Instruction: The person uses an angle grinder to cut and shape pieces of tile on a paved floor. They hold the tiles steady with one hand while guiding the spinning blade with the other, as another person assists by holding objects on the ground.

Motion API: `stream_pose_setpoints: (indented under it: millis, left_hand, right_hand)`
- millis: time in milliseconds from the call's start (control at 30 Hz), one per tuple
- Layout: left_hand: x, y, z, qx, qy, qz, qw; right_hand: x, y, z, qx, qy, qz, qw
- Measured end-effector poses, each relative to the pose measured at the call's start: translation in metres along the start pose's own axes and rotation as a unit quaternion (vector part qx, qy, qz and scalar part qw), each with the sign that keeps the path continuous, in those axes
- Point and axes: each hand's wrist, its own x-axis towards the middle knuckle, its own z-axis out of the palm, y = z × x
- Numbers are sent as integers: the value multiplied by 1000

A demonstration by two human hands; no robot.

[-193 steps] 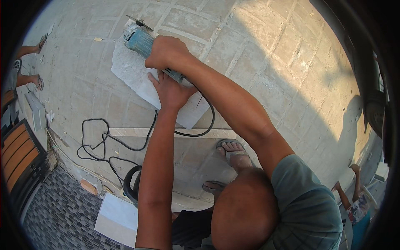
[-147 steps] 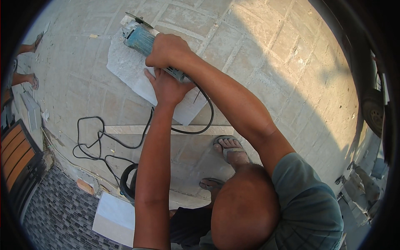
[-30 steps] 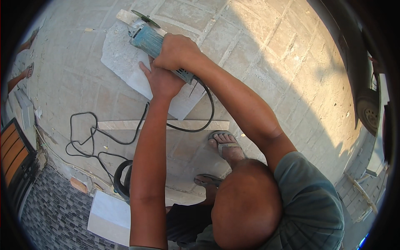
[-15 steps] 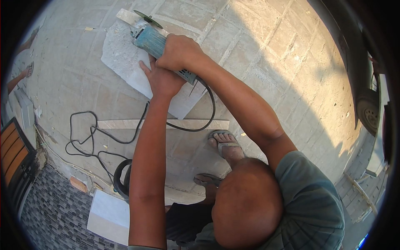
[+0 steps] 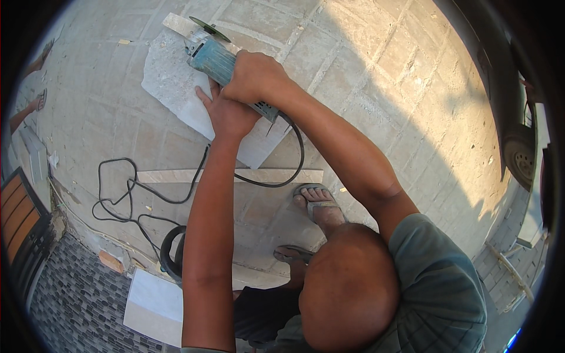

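My right hand [image 5: 254, 76] is closed round the blue body of an angle grinder [image 5: 215, 60], which points to the upper left. Its dark, thin disc [image 5: 209, 29] is on the far side, by the far edge of a pale stone slab [image 5: 170, 87]. Flat on that slab lies my left hand [image 5: 231, 117], its visible fingers spread; the grinder and my right hand cover part of it. The slab has a rough, dusty patch on its left half. From the grinder's rear end a black cord [image 5: 302, 150] loops down toward my feet.
A narrow stone strip [image 5: 288, 175] lies between the slab and my sandalled feet [image 5: 322, 203]. Cord coils [image 5: 130, 191] spread on the left near a black curved object [image 5: 170, 253]. White tiles [image 5: 154, 303] are at lower left. Another person's foot [image 5: 40, 100] shows far left; a vehicle wheel [image 5: 520, 157] stands right.
Almost nothing differs. The grinder and both hands have shifted very slightly, and the slab with them; both hands keep their places on the grinder and slab.
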Motion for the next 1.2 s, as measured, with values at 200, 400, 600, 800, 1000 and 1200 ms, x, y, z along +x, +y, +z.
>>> stream_pose_setpoints:
  millis: [200, 400, 600, 800, 1000, 1200]
  left_hand:
    - [-2, 0, -3, -5, 11, 7, 1000]
    - [-1, 0, -1, -2, 21, 7, 1000]
    - [1, -2, 0, 1, -26, -7, 1000]
    - [-1, 0, 2, -11, 6, 8, 1000]
    - [-2, -3, 2, -6, 30, 19, 999]
    - [-1, -4, 5, -1, 20, 15, 1000]
  right_hand:
    - [-2, -1, 1, -4, -4, 4, 1000]
    - [-1, 1, 1, 0, -8, 13, 1000]
    - [1, -1, 0, 37, -1, -9, 999]
    - [-3, 1, -4, 33, -23, 4, 999]
    - [-6, 2, -3, 29, -6, -6, 1000]
    - [-4, 6, 1, 22, -5, -6, 1000]
